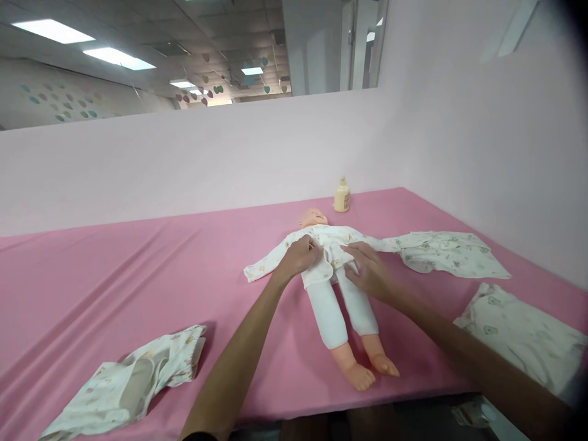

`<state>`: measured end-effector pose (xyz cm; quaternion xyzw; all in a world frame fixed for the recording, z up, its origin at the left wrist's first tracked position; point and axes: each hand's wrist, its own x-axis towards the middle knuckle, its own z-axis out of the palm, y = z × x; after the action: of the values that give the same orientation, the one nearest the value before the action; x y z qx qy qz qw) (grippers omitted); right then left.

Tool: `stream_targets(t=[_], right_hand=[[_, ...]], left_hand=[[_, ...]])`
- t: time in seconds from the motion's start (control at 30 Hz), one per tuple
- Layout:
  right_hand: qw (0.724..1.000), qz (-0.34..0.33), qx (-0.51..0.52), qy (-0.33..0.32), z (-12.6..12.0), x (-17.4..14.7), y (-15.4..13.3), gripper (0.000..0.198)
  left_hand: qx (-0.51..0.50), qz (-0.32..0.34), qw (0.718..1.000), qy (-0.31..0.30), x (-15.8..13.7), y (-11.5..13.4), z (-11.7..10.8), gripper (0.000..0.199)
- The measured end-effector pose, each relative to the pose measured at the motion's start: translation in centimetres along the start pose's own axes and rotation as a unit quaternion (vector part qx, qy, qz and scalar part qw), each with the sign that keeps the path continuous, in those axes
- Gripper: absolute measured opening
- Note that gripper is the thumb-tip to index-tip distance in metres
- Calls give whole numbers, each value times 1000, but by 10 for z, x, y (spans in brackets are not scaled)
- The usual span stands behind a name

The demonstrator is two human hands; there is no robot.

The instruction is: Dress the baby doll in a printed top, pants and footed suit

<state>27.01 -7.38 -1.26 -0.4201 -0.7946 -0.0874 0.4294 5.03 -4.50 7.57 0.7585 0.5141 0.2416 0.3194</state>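
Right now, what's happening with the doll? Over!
Left hand seems to pinch shirt; right hand open at its edge. Doll on its back. Bottle behind, not blocking.

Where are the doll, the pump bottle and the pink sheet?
Doll [326, 311], head view: on a white thigh.
Pump bottle [342, 199], head view: on its body.
Pink sheet [193, 278], head view: on a bare stretch.

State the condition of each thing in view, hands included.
Doll, on its back
White top, on the doll
Left hand, closed on the top's front
Right hand, at the top's edge, grip unclear
Pump bottle, upright
Left garment, rumpled
Far-right garment, spread out
Near-right garment, lying flat
Pink sheet, creased at left
Ceiling lights, on
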Motion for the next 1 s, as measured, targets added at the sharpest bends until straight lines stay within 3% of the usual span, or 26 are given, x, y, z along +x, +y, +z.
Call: stream_targets(t=[0.1,0.17,0.37,0.5,0.6,0.73,0.83,0.93,1.0], right_hand=[[998,-6,-54,-41,-14,-23,19,40],[991,-2,-118,-63,-16,-28,26,39],[965,-50,-253,-45,-5,-4,23,27],[981,-64,-179,31,-4,2,12,22],[993,-70,-89,41,-8,-8,2,16],[994,-98,-45,-11,-15,-23,-4,15],[993,-98,-32,-57,-20,-31,-4,15],[994,-64,-25,-81,-24,-37,-2,11],[996,-4,-33,-82,-25,-41,2,7]], left_hand=[[152,6,988,12,-31,8,8,29],[253,37,966,25,-49,8,19,29],[438,116,880,144,-67,-12,56,19],[496,208,812,228,-54,-26,64,15],[487,284,781,268,-52,-33,58,17],[458,354,771,265,-68,-38,45,11],[453,372,776,235,-80,-44,43,15],[419,366,800,225,-89,-52,45,17],[371,334,837,223,-93,-56,46,16]])
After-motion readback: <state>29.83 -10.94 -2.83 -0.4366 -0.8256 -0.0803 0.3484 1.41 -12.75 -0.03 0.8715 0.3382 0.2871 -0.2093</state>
